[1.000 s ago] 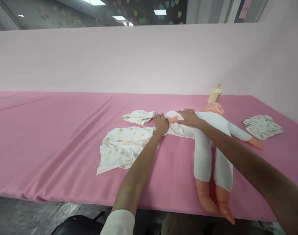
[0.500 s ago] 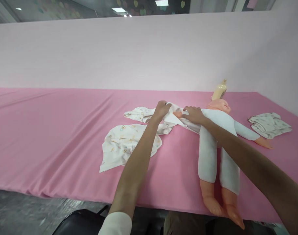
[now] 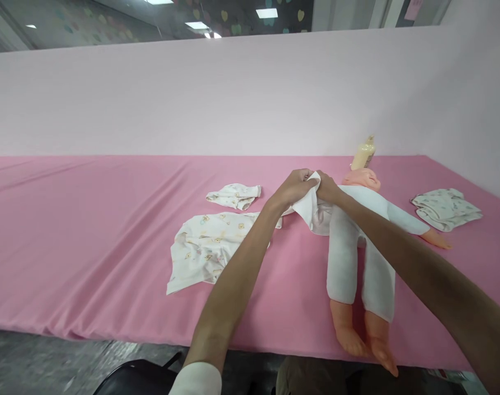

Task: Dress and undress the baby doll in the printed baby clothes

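My left hand (image 3: 296, 187) and my right hand (image 3: 327, 187) meet at the side of a baby doll (image 3: 344, 258). Both have their fingers closed on a white baby garment (image 3: 310, 209), which hangs in folds below them. The doll lies on its back, with a white cloth body and bare plastic feet toward me. Its arm on my hands' side is hidden by the garment and my right hand; the other arm stretches out to the right. Left of my hands a printed baby shirt (image 3: 209, 244) is spread out, partly behind my left forearm. Whether it joins the held garment I cannot tell.
Behind the shirt lies a small printed cloth piece (image 3: 234, 196). A pump bottle (image 3: 363, 153) stands beyond the doll's head, and folded printed cloth (image 3: 445, 209) lies at right. A pink sheet (image 3: 89, 236) covers the table, with a white wall behind. A black chair (image 3: 135, 378) is below.
My left hand has moved right, up against my right hand, bringing the white garment with it. The doll's hand, visible before at the cloth, is now covered. The small printed piece now shows more fully.
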Demonstrator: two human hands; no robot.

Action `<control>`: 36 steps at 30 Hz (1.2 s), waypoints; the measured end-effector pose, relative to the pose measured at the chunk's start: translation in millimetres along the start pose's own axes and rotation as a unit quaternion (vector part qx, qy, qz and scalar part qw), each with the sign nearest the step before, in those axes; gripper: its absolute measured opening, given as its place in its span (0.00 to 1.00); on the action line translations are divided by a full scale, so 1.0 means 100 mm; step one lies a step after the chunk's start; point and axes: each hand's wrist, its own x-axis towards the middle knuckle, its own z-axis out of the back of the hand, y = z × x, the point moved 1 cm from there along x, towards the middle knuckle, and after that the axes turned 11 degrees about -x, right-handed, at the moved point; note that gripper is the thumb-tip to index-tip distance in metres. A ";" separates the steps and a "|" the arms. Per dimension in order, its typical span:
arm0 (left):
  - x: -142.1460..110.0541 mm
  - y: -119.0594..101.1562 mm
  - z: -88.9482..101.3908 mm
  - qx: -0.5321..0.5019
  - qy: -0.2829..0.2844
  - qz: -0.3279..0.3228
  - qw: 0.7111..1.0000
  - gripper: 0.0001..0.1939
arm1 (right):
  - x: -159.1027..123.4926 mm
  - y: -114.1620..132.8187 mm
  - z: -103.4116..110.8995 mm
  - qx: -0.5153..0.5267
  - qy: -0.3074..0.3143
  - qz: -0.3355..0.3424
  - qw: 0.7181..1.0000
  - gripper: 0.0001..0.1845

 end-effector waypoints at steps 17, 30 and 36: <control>-0.06 0.18 -0.44 0.373 0.212 0.047 0.902 0.08 | -0.10 -0.45 0.20 -0.184 0.052 -0.082 0.978 0.19; 0.03 0.22 0.02 0.553 0.033 0.140 0.820 0.09 | -0.47 -0.57 0.29 -0.091 0.006 0.048 0.995 0.24; 0.08 0.52 0.18 0.549 0.010 0.185 0.815 0.05 | -0.31 -0.33 0.18 -0.117 0.019 0.138 0.983 0.31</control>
